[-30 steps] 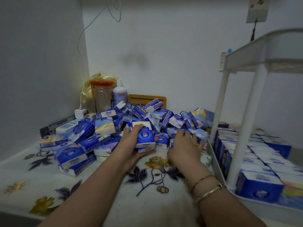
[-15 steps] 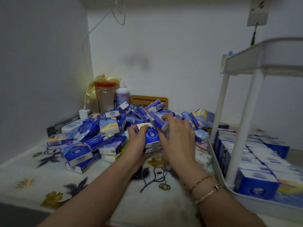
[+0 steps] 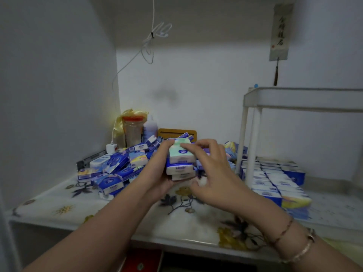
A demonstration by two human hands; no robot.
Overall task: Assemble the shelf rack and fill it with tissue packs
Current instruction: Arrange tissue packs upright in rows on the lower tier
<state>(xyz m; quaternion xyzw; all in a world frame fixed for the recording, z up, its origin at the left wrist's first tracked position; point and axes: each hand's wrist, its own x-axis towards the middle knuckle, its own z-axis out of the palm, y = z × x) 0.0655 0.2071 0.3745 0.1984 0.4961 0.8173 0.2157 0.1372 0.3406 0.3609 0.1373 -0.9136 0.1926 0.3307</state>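
Tissue packs [image 3: 181,157]: glossy printed plastic wrap. Shelf rack [image 3: 253,134]: smooth, matt white plastic. Table covering [image 3: 82,205]: smooth, slightly glossy sheet with flower print. Jar [image 3: 133,131]: clear plastic, red lid. Walls [image 3: 196,85]: matt paint.

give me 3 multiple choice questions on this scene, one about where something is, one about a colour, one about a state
1. Where is the white shelf rack?
A. right of the loose pile of tissue packs
B. left of the pile
C. on the floor

2. What colour is the lid of the clear jar?
A. green
B. red-orange
C. black

3. What is the state of the rack's top tier?
A. stacked high with packs
B. no packs show on it
C. lying detached on the table

Answers:
1 A, its posts stand at the right, packs lined up in its lower tier.
2 B, a red-orange band caps the jar.
3 B, only its rim shows, mounted on the posts, while the left hand holds a small stack and the right hand touches it.
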